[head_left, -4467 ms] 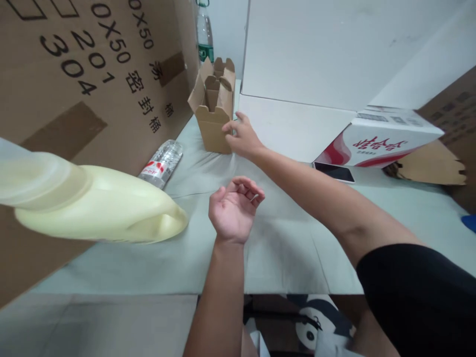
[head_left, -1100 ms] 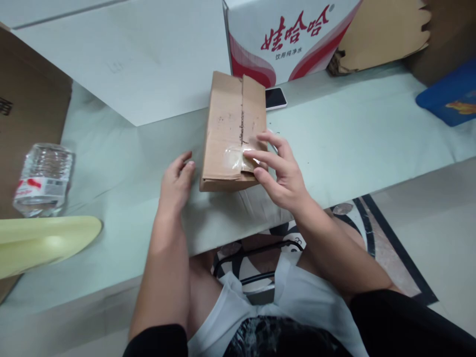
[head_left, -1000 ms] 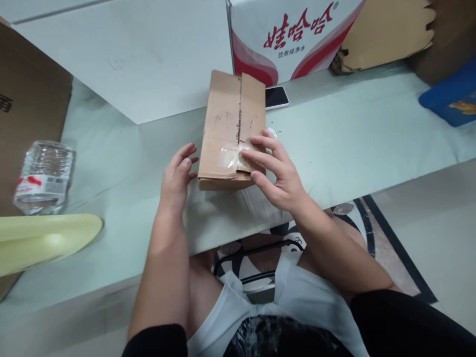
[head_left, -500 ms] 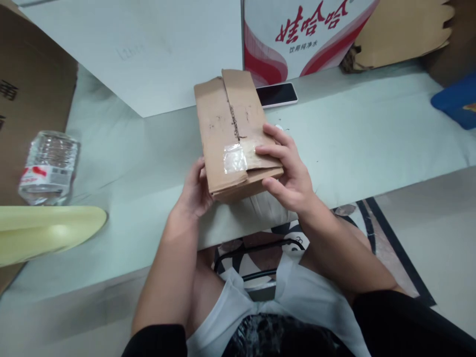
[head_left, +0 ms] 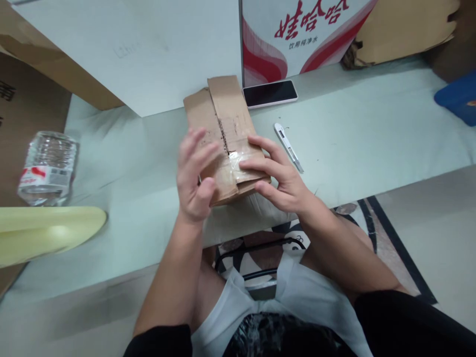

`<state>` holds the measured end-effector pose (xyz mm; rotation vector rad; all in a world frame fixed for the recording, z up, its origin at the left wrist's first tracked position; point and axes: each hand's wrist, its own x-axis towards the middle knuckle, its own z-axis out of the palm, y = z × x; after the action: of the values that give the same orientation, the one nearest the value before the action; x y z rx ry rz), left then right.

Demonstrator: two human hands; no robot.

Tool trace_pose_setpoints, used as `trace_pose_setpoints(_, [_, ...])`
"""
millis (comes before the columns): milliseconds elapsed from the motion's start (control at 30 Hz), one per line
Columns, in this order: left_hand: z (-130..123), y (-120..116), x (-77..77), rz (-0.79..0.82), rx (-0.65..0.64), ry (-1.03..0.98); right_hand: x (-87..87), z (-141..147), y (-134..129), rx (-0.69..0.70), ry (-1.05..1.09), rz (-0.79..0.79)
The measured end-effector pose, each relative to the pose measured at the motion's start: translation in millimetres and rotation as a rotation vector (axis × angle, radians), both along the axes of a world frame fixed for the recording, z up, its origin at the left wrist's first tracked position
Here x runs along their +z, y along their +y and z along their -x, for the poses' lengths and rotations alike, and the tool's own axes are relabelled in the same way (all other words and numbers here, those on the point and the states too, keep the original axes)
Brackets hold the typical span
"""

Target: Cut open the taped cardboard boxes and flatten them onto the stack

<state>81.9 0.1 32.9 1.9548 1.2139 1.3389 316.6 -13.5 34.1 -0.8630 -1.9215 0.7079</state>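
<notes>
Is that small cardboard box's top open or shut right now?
Shut: on the cardboard box, the top flaps meet along a seam, with clear tape across its near end.

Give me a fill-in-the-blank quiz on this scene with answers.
The right hand touches a box made of ____.
In this view, the utility knife lies to the ____ of the box.
The smartphone lies with its screen facing ____.
The plastic bottle lies on its ____.
Missing words: cardboard, right, up, side.

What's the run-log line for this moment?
left hand: over left side of cardboard box, contact unclear | right hand: on box's taped near end | utility knife: right of box
</notes>
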Motion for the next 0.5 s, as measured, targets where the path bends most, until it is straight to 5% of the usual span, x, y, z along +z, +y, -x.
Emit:
trace_pose_setpoints(167, [-5.6, 0.8, 0.0, -0.119, -0.1, 0.024, 3.8, 1.2, -3.8, -0.176, 0.03, 0.018])
trace_pose_setpoints(300, [-5.9, 0.5, -3.4, -0.125, -0.063, 0.006, -4.4, -15.4, 9.1, -0.521, 0.06, -0.016])
trace_pose_setpoints(500, [-8.5, -1.1, -4.2, -0.076, -0.026, -0.013, -38.8, -46.1, 30.3, -0.871, -0.469, 0.331])
